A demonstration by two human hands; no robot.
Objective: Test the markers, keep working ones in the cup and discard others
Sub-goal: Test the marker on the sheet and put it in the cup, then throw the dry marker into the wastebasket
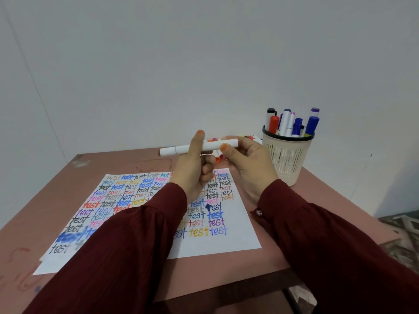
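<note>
Crinkled maroon long sleeves (127, 252), a button (259, 212) at the right cuff (280, 197), orange-painted fingernails (200, 132).

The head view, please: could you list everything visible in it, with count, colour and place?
white marker: one, white, held level above the table
cup: one, cream, dark rim, table's back right
markers in cup: about seven, mixed caps, upright
loose markers: several, mixed colours, on the table behind the hands
paper: at least one, white, covered in coloured "test" words, table centre
table: one, reddish-brown
left hand: grips the marker's middle
right hand: holds its right end
</note>
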